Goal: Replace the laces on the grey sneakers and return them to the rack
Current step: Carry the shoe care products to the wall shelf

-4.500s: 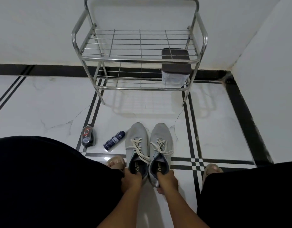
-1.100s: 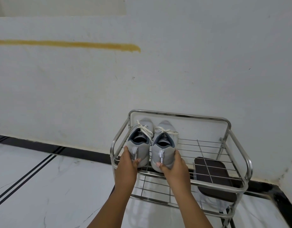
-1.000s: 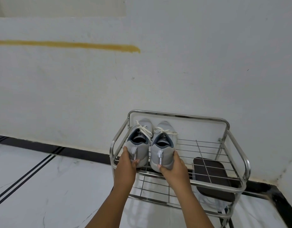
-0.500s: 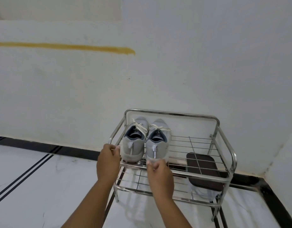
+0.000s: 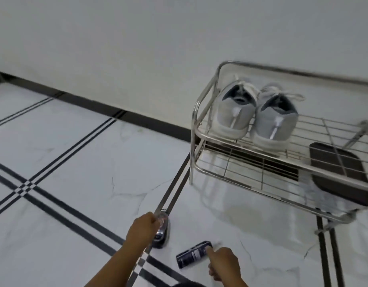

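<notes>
Dim, flat light; motion blur throughout, edges perhaps slightly bowed.

White marble floor (image 5: 75,162): steel wire rack (image 5: 199,129), dark bottle (image 5: 162,230), blue spray can (image 5: 193,254); grey sneakers (image 5: 253,119) on rack's top shelf.

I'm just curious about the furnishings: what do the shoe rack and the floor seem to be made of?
The shoe rack looks like polished metal tubing and wire, probably steel or chrome-plated: it is silvery with bright highlights. The floor looks like glossy marble-pattern tile with black inlay stripes: faint grey veins and a reflection of the rack show on it.
</notes>
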